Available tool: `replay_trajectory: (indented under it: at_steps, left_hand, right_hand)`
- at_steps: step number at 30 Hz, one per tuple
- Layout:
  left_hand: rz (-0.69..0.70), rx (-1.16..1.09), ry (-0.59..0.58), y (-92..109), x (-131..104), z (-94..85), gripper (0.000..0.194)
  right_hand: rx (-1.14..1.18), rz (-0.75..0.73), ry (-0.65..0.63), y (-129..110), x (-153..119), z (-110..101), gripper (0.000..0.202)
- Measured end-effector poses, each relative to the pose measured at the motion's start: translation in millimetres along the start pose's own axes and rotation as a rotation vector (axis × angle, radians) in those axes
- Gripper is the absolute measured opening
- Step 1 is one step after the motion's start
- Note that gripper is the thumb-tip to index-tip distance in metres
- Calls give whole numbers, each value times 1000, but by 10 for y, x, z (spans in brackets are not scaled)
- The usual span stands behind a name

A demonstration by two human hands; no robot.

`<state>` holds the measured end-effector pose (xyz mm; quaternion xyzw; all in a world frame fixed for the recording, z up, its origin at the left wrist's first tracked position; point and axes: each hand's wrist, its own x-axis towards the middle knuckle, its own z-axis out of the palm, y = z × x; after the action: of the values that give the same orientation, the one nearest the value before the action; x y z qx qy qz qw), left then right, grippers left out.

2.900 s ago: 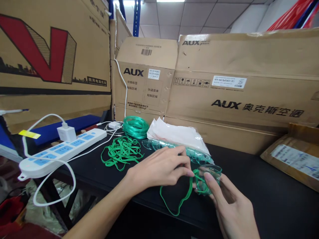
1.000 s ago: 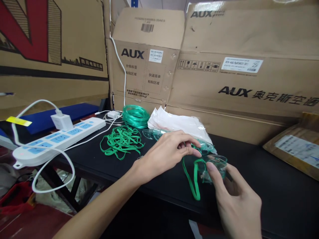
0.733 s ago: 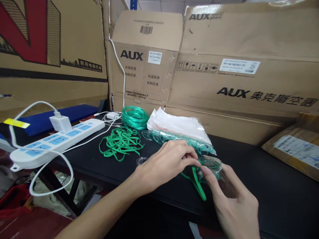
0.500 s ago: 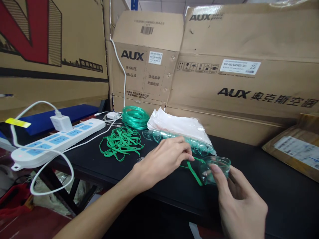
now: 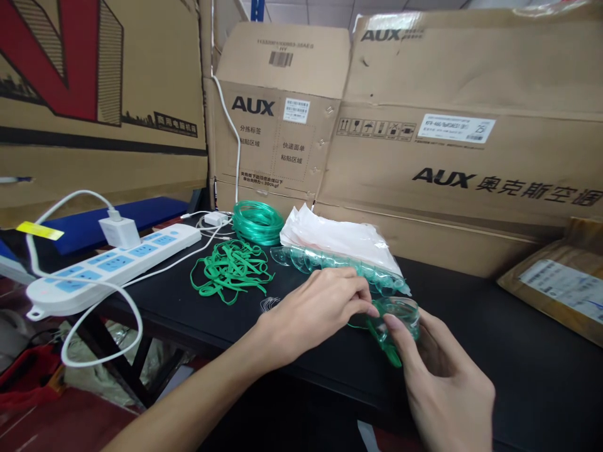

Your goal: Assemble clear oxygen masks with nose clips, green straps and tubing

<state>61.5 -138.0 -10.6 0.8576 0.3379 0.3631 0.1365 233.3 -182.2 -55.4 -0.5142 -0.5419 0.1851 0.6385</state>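
My right hand (image 5: pixel 445 373) is closed around a clear green plastic oxygen mask (image 5: pixel 406 310), its thumb on the near side. At the mask's left edge my left hand (image 5: pixel 325 304) pinches a green elastic strap (image 5: pixel 392 355), and part of the strap hangs below the mask. The pinched bit of strap is mostly hidden by the fingers. Just behind both hands lies a row of nested clear green masks (image 5: pixel 325 258). A tangled pile of green elastic straps (image 5: pixel 230 270) rests to the left, with some thin metal strips (image 5: pixel 270 305) near my left wrist.
A coil of green tubing (image 5: pixel 258 223) and a white plastic bag (image 5: pixel 336 235) sit at the back of the black table (image 5: pixel 471 320). On the left is a power strip (image 5: pixel 117 267) with white cables. Cardboard boxes (image 5: pixel 452 144) stand behind; a wrapped parcel (image 5: pixel 560 282) is at right.
The mask in my right hand has moved left and tilted, closer to my left fingers. The stretch of strap between left fingers and mask has shortened.
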Motion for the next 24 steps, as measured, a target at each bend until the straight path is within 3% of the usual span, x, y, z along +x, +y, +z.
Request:
replay_trajectory:
  at_steps: [7,9,12,15,17,20,22,24]
  left_hand:
    - [7,-4,81,-58,-4,-107,18]
    - [28,-53,139,-43,5,-207,15]
    - [13,-61,325,-19,-16,-456,10]
    - [-87,31,523,-30,-118,-799,12]
    - [-191,113,594,-72,-223,-1028,17]
    - [-443,286,520,-205,-376,-1266,24]
    - [-595,413,371,-322,-442,-1320,22]
    - [-662,555,287,-413,-463,-1294,22]
  right_hand:
    - [-218,174,384,-65,-4,-51,53]
    - [-222,179,360,-77,-11,-39,54]
    - [-154,138,288,-98,-33,2,49]
    - [-92,138,235,-114,-47,28,46]
    - [-74,149,200,-105,-41,30,47]
    - [-43,140,172,-55,-11,17,48]
    - [-28,115,139,-9,13,4,47]
    - [-32,79,78,34,32,-7,44]
